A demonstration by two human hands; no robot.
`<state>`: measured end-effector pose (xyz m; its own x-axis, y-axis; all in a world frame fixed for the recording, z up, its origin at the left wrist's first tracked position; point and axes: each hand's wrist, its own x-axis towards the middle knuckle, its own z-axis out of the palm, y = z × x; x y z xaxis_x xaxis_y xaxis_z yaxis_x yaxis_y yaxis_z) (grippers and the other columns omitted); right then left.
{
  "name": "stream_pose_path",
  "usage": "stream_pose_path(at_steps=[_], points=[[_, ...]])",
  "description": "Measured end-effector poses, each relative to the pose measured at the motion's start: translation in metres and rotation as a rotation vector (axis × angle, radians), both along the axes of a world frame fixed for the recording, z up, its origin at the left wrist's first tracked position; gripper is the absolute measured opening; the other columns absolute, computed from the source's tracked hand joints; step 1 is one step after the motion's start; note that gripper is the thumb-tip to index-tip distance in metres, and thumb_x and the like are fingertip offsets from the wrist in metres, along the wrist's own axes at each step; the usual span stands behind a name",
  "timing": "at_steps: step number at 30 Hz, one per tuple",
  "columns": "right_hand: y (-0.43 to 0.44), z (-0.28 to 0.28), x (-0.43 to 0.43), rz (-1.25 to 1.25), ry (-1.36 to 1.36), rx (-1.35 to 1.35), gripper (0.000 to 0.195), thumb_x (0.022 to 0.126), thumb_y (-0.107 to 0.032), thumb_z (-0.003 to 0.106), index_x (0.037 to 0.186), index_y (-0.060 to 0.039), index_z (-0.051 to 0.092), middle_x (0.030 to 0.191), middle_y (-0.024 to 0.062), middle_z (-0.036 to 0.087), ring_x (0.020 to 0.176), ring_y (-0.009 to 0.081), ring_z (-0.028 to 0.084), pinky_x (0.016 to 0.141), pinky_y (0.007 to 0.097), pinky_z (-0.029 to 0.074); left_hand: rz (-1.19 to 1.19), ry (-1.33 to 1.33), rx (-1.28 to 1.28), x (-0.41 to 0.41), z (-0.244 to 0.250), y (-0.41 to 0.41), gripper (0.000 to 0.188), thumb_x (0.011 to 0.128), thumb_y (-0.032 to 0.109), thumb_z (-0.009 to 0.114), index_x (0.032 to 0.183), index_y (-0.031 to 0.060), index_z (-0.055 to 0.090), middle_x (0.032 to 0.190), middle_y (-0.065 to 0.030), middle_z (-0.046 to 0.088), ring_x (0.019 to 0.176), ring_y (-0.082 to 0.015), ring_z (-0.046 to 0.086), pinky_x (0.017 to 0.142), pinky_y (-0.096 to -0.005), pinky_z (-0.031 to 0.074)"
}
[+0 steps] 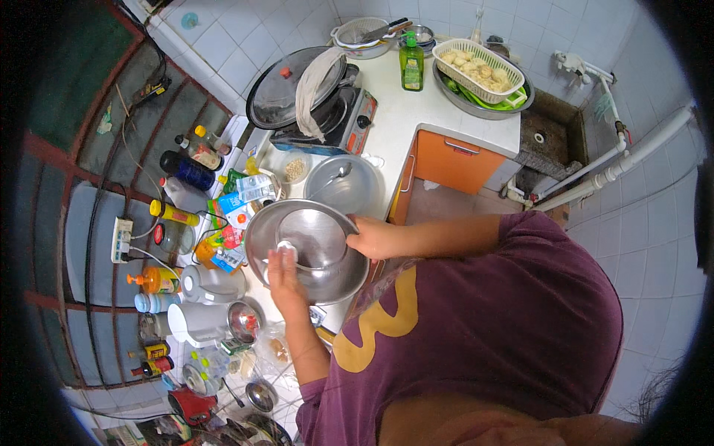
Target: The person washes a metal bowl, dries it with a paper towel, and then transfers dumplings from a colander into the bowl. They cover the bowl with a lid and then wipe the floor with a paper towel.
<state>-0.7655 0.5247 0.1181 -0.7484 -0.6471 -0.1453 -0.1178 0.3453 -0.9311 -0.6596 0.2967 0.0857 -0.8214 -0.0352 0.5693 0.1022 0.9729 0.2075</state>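
A large stainless steel bowl (265,223) is tilted over the counter in front of me. My right hand (376,238) grips its near rim, fingers closed over the edge. Inside the bowl, my left hand (287,279) presses a small white piece (286,245), perhaps cloth or tissue, against the wall; its fingers hide most of it. Just beyond the bowl sits a grey basin (357,189) with a metal spoon (340,173) in it. A small bowl of pale beans or nuts (294,168) stands beside that basin.
Packets (231,237), a grey-lidded jug (215,283) and bottles (189,170) crowd the left side. A lidded wok (279,89) rests on a portable gas stove (357,125). Farther off stand a green pump bottle (411,64), a white basket of pale food (474,67) and a stone sink (546,134).
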Motion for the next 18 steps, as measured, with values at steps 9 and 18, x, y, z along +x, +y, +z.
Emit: stream_pose_path(at_steps=[9, 18], points=[[-0.012, -0.007, -0.003, -0.165, 0.171, -0.108, 0.045, 0.083, -0.010, 0.044, 0.127, 0.0007, 0.037, 0.111, 0.0273, 0.054, 0.104, 0.0419, 0.052, 0.090, 0.0432, 0.041, -0.150, -0.190, 0.522, 0.006, -0.019, 0.061, 0.051, 0.071, -0.014, 0.046, 0.114, 0.0080, 0.060, 0.119, -0.0158, 0.055, 0.109, -0.0305, 0.053, 0.092, -0.0324, 0.042], [-0.044, -0.025, -0.016, -0.230, 0.152, -0.195, 0.046, 0.084, -0.013, 0.043, 0.127, 0.0010, 0.035, 0.104, 0.0293, 0.056, 0.092, 0.0421, 0.057, 0.077, 0.0445, 0.049, -0.056, -0.155, 1.572, 0.020, 0.014, 0.059, 0.045, 0.074, -0.013, 0.045, 0.116, -0.0027, 0.056, 0.120, -0.0135, 0.055, 0.111, -0.0201, 0.052, 0.092, -0.0299, 0.041]])
